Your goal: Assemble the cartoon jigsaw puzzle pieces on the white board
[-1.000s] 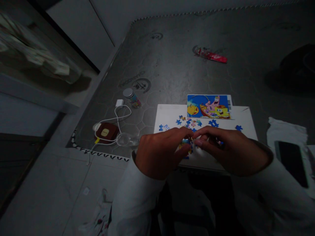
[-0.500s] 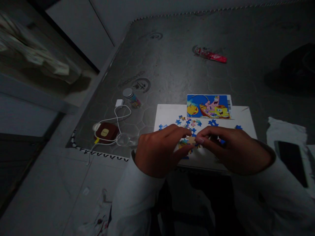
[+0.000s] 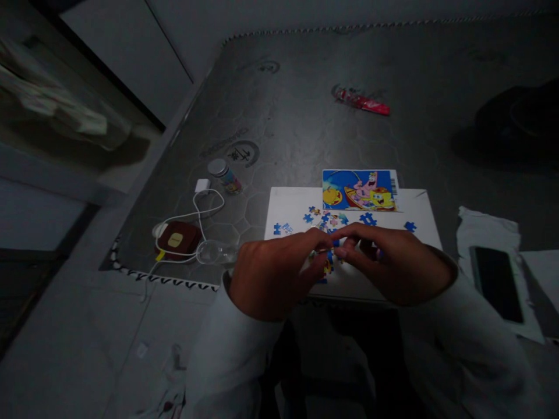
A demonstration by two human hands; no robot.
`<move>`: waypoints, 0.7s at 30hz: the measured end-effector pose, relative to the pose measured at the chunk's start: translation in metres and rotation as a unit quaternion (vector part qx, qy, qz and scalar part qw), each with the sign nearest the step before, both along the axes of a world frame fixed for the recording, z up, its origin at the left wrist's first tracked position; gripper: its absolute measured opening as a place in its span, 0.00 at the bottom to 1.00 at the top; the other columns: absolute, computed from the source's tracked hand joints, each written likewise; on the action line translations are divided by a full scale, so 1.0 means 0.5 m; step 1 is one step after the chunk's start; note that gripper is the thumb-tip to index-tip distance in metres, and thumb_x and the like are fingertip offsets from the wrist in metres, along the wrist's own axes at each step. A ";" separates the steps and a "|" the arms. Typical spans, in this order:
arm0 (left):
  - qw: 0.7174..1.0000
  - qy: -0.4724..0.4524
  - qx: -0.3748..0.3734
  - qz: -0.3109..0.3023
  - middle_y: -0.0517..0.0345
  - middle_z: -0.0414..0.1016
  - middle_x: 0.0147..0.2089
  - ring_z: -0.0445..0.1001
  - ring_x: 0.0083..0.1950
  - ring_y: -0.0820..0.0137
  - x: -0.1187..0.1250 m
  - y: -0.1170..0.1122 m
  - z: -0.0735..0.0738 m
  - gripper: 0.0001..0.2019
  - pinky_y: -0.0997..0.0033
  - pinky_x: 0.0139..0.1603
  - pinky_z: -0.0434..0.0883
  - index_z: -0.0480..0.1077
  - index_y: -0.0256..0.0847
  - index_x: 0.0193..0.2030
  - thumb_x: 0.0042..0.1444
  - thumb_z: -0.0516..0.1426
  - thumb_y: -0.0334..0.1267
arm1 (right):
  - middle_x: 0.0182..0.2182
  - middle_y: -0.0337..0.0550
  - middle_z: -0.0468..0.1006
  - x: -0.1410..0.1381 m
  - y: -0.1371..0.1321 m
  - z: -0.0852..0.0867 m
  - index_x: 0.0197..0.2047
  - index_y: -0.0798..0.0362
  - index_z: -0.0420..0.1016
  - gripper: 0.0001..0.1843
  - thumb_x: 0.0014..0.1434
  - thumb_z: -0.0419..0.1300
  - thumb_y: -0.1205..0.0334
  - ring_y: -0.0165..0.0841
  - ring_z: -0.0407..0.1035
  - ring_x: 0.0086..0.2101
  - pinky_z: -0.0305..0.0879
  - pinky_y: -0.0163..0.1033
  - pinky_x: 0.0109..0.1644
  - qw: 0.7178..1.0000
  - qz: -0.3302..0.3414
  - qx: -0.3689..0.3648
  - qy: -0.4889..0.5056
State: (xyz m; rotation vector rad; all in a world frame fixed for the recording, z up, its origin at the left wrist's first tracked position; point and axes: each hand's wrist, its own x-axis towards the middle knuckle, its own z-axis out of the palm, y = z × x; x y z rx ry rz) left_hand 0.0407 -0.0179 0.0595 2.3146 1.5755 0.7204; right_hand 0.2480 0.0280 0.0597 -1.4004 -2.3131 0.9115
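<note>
My left hand (image 3: 279, 272) and my right hand (image 3: 391, 262) meet over the white board (image 3: 417, 209), fingertips nearly touching. Both are closed in a pinch on a small jigsaw piece (image 3: 328, 249), seen almost edge-on and largely covered by the fingers. Under and behind the fingers lie loose blue and coloured puzzle pieces (image 3: 325, 217), with a yellow and blue cluster (image 3: 327, 267) below my fingertips. A picture card (image 3: 360, 191) with cartoon figures rests at the board's far edge. Something bluish shows within my curled right fingers, too hidden to name.
On the left stand a small jar (image 3: 225, 176), a brown box (image 3: 178, 240) wrapped by a white cable, and a clear plastic bottle (image 3: 213, 252). A phone (image 3: 496, 284) lies on white wrapping at the right. A red wrapper (image 3: 364, 103) is farther back; a dark object (image 3: 515, 125) sits far right.
The piece between my hands has turned from showing its brown back to nearly edge-on. My fingertips have drawn closer together. The whole view has shifted slightly, moving things to the left.
</note>
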 end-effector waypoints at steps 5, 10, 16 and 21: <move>1.000 -0.024 -0.003 -0.008 0.70 0.85 0.38 0.76 0.25 0.79 -0.001 -0.001 0.002 0.06 0.77 0.28 0.65 0.77 0.47 0.45 0.62 0.64 0.34 | 0.33 0.38 0.83 0.000 0.004 0.005 0.40 0.45 0.83 0.11 0.64 0.57 0.58 0.30 0.68 0.26 0.60 0.36 0.33 0.999 0.036 -0.010 -0.003; 0.999 -0.019 0.020 -0.021 0.69 0.85 0.39 0.78 0.28 0.78 -0.010 0.000 -0.002 0.05 0.76 0.29 0.67 0.76 0.48 0.46 0.64 0.62 0.37 | 0.33 0.38 0.83 -0.002 0.003 0.008 0.40 0.47 0.82 0.11 0.65 0.58 0.57 0.30 0.68 0.28 0.59 0.36 0.35 0.999 0.028 -0.018 -0.006; 0.999 0.006 0.031 -0.035 0.65 0.86 0.41 0.81 0.29 0.75 -0.015 0.004 0.001 0.07 0.76 0.29 0.70 0.77 0.48 0.49 0.68 0.59 0.40 | 0.34 0.38 0.82 -0.006 0.002 0.007 0.42 0.48 0.82 0.10 0.66 0.59 0.58 0.30 0.68 0.29 0.58 0.36 0.36 0.999 0.033 -0.028 -0.001; 0.998 0.009 0.041 -0.037 0.57 0.86 0.47 0.85 0.38 0.69 -0.017 0.002 -0.004 0.10 0.75 0.33 0.76 0.77 0.45 0.52 0.69 0.57 0.42 | 0.34 0.38 0.82 -0.005 0.001 0.004 0.42 0.48 0.81 0.09 0.66 0.59 0.58 0.30 0.68 0.29 0.57 0.36 0.36 0.999 0.025 -0.024 0.001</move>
